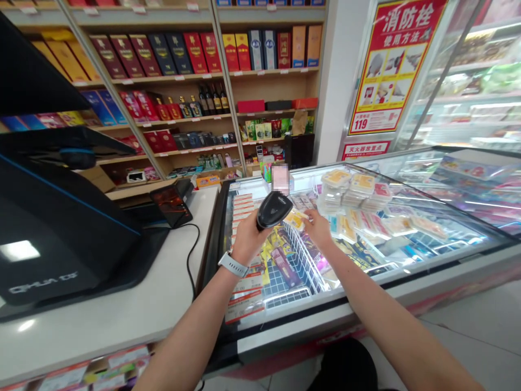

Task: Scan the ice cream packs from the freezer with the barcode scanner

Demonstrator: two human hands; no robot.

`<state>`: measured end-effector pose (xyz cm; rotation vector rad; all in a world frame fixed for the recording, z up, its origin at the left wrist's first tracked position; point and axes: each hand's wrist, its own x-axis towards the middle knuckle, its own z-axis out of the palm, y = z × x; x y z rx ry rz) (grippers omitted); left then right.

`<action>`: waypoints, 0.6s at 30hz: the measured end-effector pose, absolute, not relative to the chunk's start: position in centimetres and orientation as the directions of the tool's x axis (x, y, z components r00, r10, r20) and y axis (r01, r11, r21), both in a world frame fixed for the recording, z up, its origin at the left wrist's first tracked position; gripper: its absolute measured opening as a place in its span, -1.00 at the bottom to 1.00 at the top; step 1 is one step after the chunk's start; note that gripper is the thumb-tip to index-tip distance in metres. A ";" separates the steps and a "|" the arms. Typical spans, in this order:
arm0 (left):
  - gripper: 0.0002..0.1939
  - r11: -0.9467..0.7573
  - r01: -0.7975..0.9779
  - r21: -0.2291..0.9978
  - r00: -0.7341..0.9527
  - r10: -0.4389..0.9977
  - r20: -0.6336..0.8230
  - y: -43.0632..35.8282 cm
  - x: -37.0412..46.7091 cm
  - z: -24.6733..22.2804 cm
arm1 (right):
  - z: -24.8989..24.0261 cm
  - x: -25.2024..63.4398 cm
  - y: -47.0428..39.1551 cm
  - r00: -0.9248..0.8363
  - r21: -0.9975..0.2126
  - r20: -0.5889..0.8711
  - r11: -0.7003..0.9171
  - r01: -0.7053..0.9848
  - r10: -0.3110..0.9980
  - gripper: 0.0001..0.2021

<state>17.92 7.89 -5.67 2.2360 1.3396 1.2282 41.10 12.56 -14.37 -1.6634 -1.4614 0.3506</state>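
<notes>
Head camera view: a person's two bare hands meet over the left part of a glass-topped freezer [301, 332]. The left hand [250, 239], with a pale watch strap [233, 264] at its wrist, is wrapped around the grip of a black handheld scanner [274, 209], whose broad head points away from the person. The right hand [319, 231] is nearly closed, its thumb and fingers pinching the right edge of a small yellow pack [296, 218], which is raised above the glass just beside the scanner.

To the right of that pack, stacked flat packs [336, 190] stand on the glass, with more packs [370, 222] spread in front of them. Price labels [245, 307] line the left side of the freezer top. Beneath the glass, a white wire basket [307, 260] holds yellow and purple packages.

Left of the freezer, a white surface [171, 304] carries a large black terminal [61, 233], a small dark-screened device [171, 203] and a black cable [189, 255]. Behind, a wooden shelf unit [268, 88] displays boxes and dark bottles [211, 100]. A red and yellow sign [399, 68] hangs farther right.
</notes>
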 end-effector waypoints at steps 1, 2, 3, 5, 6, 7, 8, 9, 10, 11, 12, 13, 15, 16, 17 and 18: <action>-0.64 -0.543 0.602 0.585 0.242 0.823 0.514 8.0 17.9 -5.8 | -14.5 41.4 12.6 0.290 -0.804 0.294 0.071 0.591 0.911 -0.69; -0.62 -0.550 0.601 0.580 0.271 0.822 0.500 8.2 17.8 -6.0 | -14.6 41.6 12.7 0.312 -0.856 0.265 0.074 0.511 0.912 -0.67; -0.59 -0.561 0.597 0.573 0.301 0.819 0.488 8.4 17.8 -6.1 | -14.7 41.8 12.8 0.330 -0.897 0.240 0.079 0.434 0.913 -0.66; -0.56 -0.577 0.593 0.561 0.346 0.813 0.469 8.7 17.7 -6.2 | -14.8 42.0 13.2 0.355 -0.942 0.212 0.094 0.321 0.911 -0.66; -0.57 -0.579 0.596 0.557 0.358 0.812 0.461 8.8 17.7 -6.3 | -14.8 42.0 13.3 0.361 -0.951 0.208 0.102 0.290 0.909 -0.67; -0.57 -0.579 0.599 0.553 0.366 0.812 0.454 8.9 17.6 -6.4 | -14.8 42.0 13.5 0.362 -0.955 0.207 0.107 0.276 0.909 -0.68; -0.58 -0.577 0.604 0.550 0.368 0.814 0.449 9.0 17.6 -6.5 | -14.8 42.0 13.6 0.360 -0.958 0.208 0.116 0.263 0.909 -0.70; -0.59 -0.571 0.611 0.548 0.364 0.818 0.446 9.0 17.6 -6.6 | -14.8 42.0 13.7 0.358 -0.963 0.211 0.131 0.234 0.910 -0.71; -0.58 -0.563 0.619 0.547 0.355 0.823 0.444 9.1 17.6 -6.7 | -14.7 41.9 13.8 0.356 -0.969 0.215 0.152 0.195 0.910 -0.73; -0.59 -0.552 0.629 0.547 0.343 0.829 0.443 9.1 17.6 -6.8 | -14.7 41.9 13.8 0.356 -0.973 0.221 0.178 0.149 0.908 -0.74; -0.59 -0.538 0.641 0.547 0.328 0.837 0.439 9.0 17.5 -6.9 | -14.6 41.8 13.9 0.359 -0.973 0.228 0.205 0.101 0.905 -0.74; -0.61 -0.523 0.655 0.546 0.316 0.845 0.431 9.0 17.5 -7.0 | -14.5 41.8 13.9 0.363 -0.971 0.237 0.232 0.058 0.901 -0.72; -0.67 -0.498 0.680 0.538 0.301 0.859 0.415 8.9 17.5 -7.2 | -14.3 41.9 13.9 0.376 -0.962 0.256 0.273 0.008 0.891 -0.67; -0.70 -0.493 0.689 0.532 0.300 0.861 0.410 8.9 17.5 -7.2 | -14.1 42.0 13.9 0.383 -0.957 0.266 0.291 -0.005 0.884 -0.64; -0.72 -0.493 0.695 0.523 0.301 0.861 0.411 8.9 17.5 -7.3 | -14.0 42.2 13.9 0.391 -0.952 0.276 0.307 -0.017 0.878 -0.62; -0.73 -0.495 0.700 0.515 0.304 0.859 0.412 8.8 17.5 -7.4 | -13.8 42.4 13.9 0.400 -0.947 0.283 0.319 -0.027 0.872 -0.61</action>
